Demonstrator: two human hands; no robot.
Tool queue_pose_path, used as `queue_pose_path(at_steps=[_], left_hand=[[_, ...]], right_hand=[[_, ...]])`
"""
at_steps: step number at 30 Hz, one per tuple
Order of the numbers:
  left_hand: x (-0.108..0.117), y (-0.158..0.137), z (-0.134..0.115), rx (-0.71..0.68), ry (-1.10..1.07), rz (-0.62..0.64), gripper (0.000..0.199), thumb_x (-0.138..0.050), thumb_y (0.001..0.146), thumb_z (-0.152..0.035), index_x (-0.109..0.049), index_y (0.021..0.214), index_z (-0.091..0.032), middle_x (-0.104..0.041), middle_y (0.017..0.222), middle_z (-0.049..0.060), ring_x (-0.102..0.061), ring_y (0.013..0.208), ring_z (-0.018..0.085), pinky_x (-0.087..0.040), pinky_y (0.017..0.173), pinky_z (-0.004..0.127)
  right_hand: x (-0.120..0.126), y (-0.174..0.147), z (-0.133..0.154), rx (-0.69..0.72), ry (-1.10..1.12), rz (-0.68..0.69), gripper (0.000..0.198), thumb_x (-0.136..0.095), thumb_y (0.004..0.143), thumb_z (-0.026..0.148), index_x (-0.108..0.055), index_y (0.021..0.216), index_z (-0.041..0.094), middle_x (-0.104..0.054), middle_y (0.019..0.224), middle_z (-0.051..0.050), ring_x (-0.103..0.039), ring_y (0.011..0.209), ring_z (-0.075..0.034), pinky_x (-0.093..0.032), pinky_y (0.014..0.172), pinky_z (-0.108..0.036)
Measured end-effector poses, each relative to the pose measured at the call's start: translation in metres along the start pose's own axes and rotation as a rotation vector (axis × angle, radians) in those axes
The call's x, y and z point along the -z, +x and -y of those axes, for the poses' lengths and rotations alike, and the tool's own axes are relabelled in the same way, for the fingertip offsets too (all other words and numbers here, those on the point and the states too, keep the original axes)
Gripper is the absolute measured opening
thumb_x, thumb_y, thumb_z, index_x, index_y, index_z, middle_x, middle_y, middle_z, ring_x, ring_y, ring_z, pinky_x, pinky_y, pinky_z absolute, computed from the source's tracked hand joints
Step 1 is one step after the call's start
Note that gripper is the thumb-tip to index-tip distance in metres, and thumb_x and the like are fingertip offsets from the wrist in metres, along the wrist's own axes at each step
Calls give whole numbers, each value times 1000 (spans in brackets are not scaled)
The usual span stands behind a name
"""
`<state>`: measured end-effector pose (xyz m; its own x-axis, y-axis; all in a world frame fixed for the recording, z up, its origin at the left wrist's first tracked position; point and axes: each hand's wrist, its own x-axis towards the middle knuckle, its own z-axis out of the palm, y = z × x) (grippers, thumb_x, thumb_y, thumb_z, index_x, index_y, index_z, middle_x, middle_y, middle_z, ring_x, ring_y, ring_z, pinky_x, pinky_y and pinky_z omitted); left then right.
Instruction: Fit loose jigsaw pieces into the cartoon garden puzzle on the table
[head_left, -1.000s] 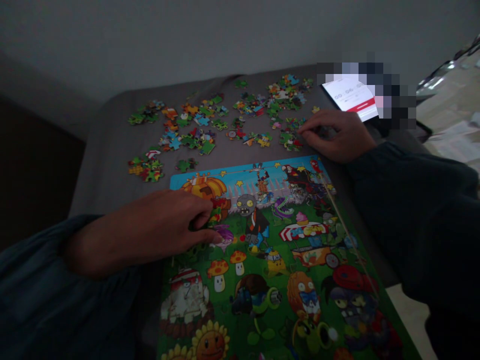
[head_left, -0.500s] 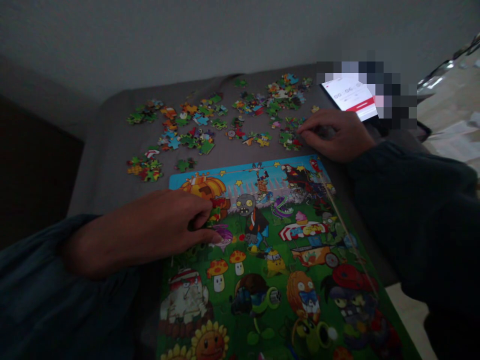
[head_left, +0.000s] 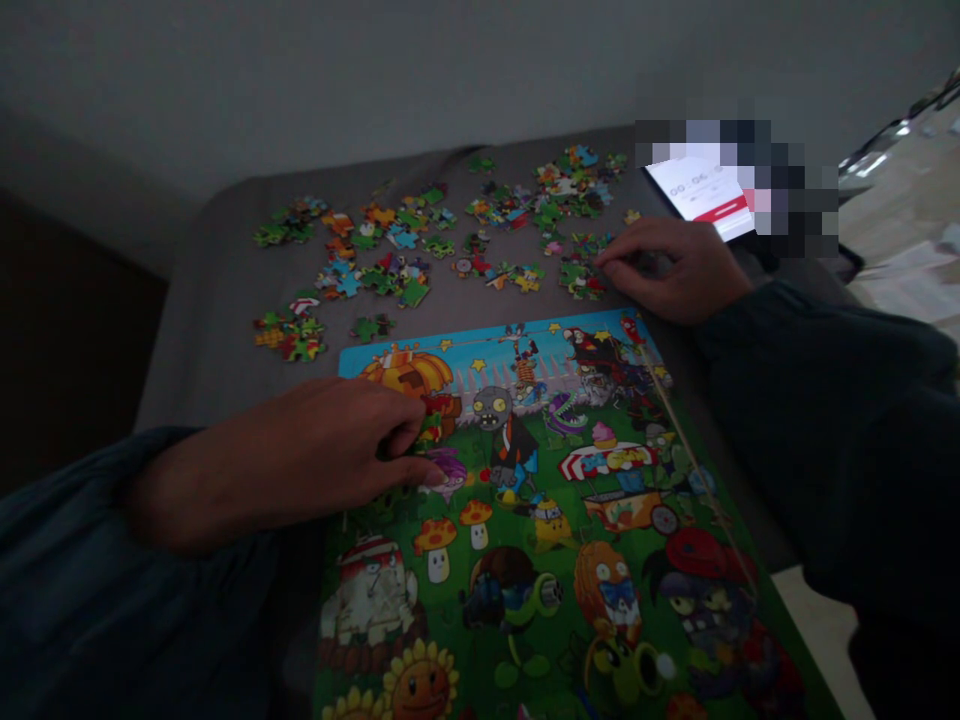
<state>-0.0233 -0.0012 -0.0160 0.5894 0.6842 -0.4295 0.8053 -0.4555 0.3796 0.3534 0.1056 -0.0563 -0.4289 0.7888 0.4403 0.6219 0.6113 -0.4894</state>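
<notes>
A puzzle board (head_left: 525, 600) printed with cartoon zombies, sunflowers and mushrooms lies in front of me. My left hand (head_left: 322, 455) rests across its upper left part, thumb and forefinger apart. No piece shows between them. Beyond the board's top right corner, my right hand (head_left: 675, 265) has its thumb and forefinger pinched together. Its fingertips are beside a small group of puzzle pieces (head_left: 581, 280); whether they grip a piece is hidden.
Loose jigsaw pieces lie in several clusters, including one at the left (head_left: 296, 335) and one at the back right (head_left: 570, 185). A phone (head_left: 701, 190) with a lit timer screen, partly pixelated, stands behind my right hand. The grey cloth surface (head_left: 217, 270) meets a wall.
</notes>
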Motion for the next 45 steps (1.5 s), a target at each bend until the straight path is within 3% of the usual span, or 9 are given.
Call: queue_pose_path(at_steps=[9,40,45], left_hand=[[-1,-1,4,1,5,14,42,-66,93,-58,-54,73,-23,-59,66,1,-49,56,16,-23,53,32],[2,0,1,-13,-24,0,41,-69,90,-55,-53,70,-23,-57,62,0,-47,53,14,-24,51,32],[3,-1,0,-8,-1,-30,37,-63,95,-50,-53,71,-23,-55,62,-3,-46,53,12,-24,50,30]], right_hand=[[0,0,-4,22,37,-1,5,-81,83,31,-79,87,34,-78,89,-3,-72,80,-27,-60,74,-46],[0,0,-4,23,-8,5,5,-79,86,40,-79,88,35,-79,89,-2,-72,81,-26,-59,73,-44],[0,0,-4,31,-4,9,4,-78,86,36,-80,89,34,-79,88,-3,-72,80,-27,-59,73,-44]])
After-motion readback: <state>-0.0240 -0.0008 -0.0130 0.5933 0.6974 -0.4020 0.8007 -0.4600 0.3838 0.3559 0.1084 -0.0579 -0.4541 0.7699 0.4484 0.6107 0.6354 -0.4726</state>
